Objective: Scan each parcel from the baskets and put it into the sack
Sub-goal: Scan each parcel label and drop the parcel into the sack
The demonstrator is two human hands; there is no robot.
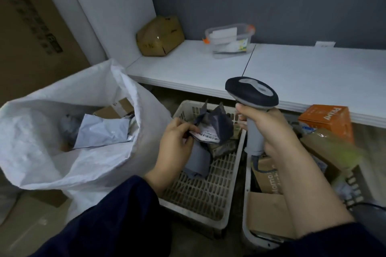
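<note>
If the white label [207, 134] is too bent, our scanner [251, 92] may not read it, and the parcel [221, 124] could go into the sack [37, 135] unscanned. Our left hand [176, 144] pinches the soft grey parcel by its label, just above the pale basket [200, 194]. It looks wrinkly and floppy. Our right hand [271, 131] is wrapped round the scanner handle, apart from the left.

There are two hands [177, 146] [271, 131], two baskets [208, 194] [246, 215] at six o'clock, one sack [41, 152] at nine, one scanner [250, 92], one labelled parcel [223, 125], one clear tub [229, 39] and one brown box [159, 36] at twelve, and one orange box [328, 119] at three.
</note>
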